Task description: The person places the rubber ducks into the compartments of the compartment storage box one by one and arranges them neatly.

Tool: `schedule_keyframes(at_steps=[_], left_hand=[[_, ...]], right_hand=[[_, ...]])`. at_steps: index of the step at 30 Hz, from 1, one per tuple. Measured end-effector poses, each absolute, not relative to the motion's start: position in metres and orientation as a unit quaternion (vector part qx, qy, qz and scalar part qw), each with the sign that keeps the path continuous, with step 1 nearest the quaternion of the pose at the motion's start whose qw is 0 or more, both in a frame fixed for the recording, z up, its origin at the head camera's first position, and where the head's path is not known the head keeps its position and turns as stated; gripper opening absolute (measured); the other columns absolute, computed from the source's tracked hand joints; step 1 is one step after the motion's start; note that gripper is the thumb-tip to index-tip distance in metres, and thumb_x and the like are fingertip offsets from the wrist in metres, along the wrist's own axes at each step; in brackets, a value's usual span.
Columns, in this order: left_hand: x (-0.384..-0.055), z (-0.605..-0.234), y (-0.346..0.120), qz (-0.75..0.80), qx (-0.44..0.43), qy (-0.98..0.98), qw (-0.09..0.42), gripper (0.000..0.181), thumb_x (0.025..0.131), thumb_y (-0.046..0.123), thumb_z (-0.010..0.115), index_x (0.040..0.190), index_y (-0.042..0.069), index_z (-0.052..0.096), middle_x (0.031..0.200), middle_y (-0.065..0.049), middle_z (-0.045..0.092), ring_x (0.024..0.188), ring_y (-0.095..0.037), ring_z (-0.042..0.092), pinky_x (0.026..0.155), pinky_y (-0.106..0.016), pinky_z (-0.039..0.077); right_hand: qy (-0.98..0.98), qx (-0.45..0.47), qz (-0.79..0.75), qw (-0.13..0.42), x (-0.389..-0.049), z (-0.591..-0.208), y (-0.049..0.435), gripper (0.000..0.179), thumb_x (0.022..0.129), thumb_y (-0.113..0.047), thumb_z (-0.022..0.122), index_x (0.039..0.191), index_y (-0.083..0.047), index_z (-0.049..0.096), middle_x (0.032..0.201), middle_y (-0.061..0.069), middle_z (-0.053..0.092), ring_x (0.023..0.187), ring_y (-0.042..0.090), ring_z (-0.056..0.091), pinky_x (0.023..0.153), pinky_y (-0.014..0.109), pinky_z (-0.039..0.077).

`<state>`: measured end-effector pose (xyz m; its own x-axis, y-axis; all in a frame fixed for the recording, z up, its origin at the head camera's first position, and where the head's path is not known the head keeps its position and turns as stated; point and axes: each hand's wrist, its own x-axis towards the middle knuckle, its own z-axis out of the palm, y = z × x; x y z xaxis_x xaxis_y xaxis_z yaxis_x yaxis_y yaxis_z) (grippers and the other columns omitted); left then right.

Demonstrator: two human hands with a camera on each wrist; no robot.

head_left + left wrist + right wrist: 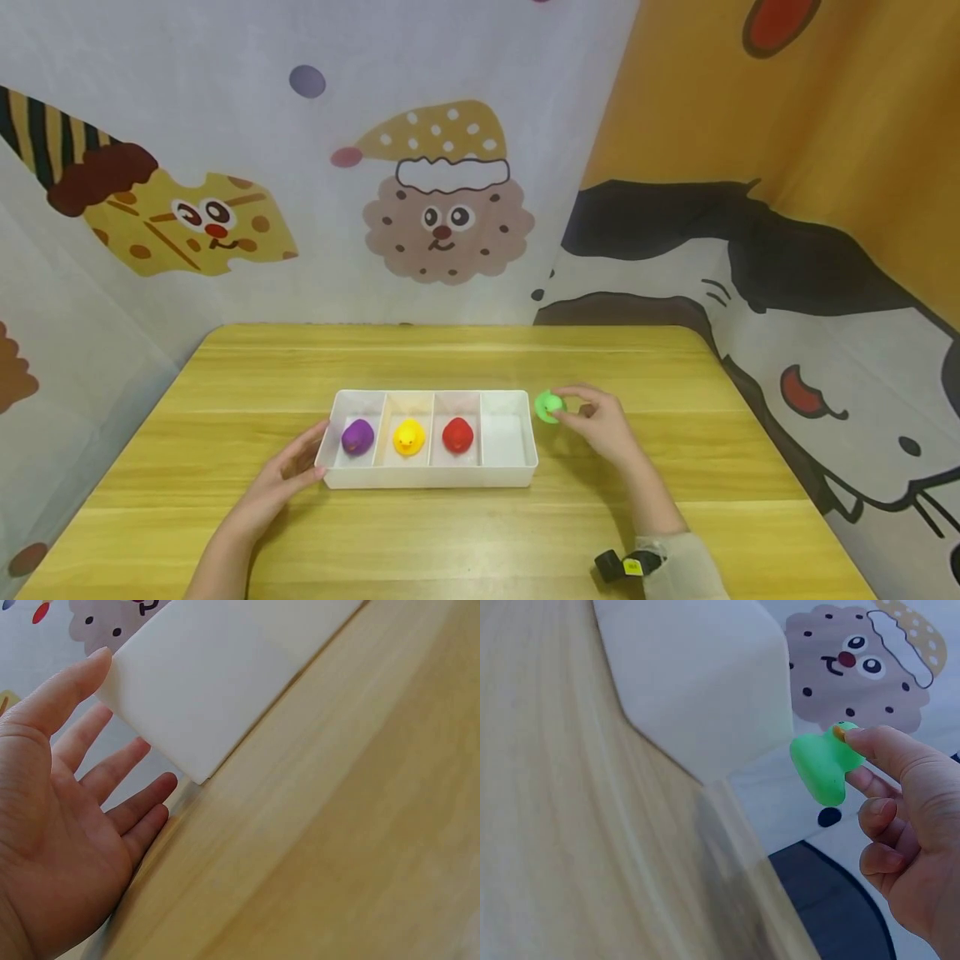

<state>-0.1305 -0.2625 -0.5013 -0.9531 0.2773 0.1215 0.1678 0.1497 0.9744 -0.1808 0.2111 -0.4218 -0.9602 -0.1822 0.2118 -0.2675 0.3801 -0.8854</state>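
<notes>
A white tray (pixel 427 477) with several compartments in a row lies on the table. From left to right, a purple rubber duck (pixel 357 437), a yellow rubber duck (pixel 408 437) and a red rubber duck (pixel 457 435) sit one per compartment; the rightmost compartment holds nothing. My left hand (pixel 279 475) is at the tray's left end, thumb at its near corner, fingers spread and fairly straight in the left wrist view. Just past the tray's right end, my right hand (pixel 602 423) pinches a green rubber duck (pixel 821 766) by its head, with the duck raised off the table.
The wooden table (pixel 420 542) extends around the tray on every side. Behind it hangs a cloth (pixel 262 308) printed with cartoon figures. A black strap device (pixel 628 567) with a yellow label sits at the right wrist by the sleeve.
</notes>
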Motion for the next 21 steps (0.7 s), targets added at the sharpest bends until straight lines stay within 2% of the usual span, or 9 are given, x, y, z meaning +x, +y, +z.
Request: schedule_keyframes(at_steps=[7, 13, 21], left_hand=[[-0.130, -0.500, -0.262, 0.637, 0.147, 0.756, 0.045, 0.060, 0.095, 0.001, 0.053, 0.149, 0.001, 0.028, 0.145, -0.030, 0.032, 0.121, -0.004, 0.045, 0.093, -0.019, 0.037], [-0.130, -0.501, -0.262, 0.638, 0.149, 0.754, 0.045, 0.059, 0.095, 0.001, 0.053, 0.149, 0.002, 0.028, 0.145, -0.030, 0.033, 0.121, -0.004, 0.046, 0.093, -0.019, 0.037], [-0.130, -0.501, -0.262, 0.635, 0.152, 0.756, 0.043, 0.060, 0.096, 0.001, 0.053, 0.150, 0.004, 0.028, 0.145, -0.030, 0.033, 0.121, -0.002, 0.045, 0.093, -0.018, 0.037]], right_hand=[[-0.824, 0.148, 0.544, 0.054, -0.188, -0.434, 0.215, 0.033, 0.080, -0.004, 0.076, 0.112, -0.001, 0.068, 0.118, 0.016, 0.063, 0.046, 0.005, 0.038, 0.039, 0.019, 0.034], [-0.818, 0.167, 0.548, 0.048, -0.187, -0.429, 0.209, 0.030, 0.079, -0.011, 0.079, 0.108, -0.011, 0.071, 0.111, 0.008, 0.066, 0.045, 0.007, 0.038, 0.038, 0.019, 0.032], [-0.814, 0.189, 0.548, 0.023, -0.185, -0.421, 0.196, 0.028, 0.077, -0.007, 0.079, 0.104, -0.010, 0.072, 0.106, 0.005, 0.067, 0.045, 0.006, 0.036, 0.038, 0.018, 0.030]])
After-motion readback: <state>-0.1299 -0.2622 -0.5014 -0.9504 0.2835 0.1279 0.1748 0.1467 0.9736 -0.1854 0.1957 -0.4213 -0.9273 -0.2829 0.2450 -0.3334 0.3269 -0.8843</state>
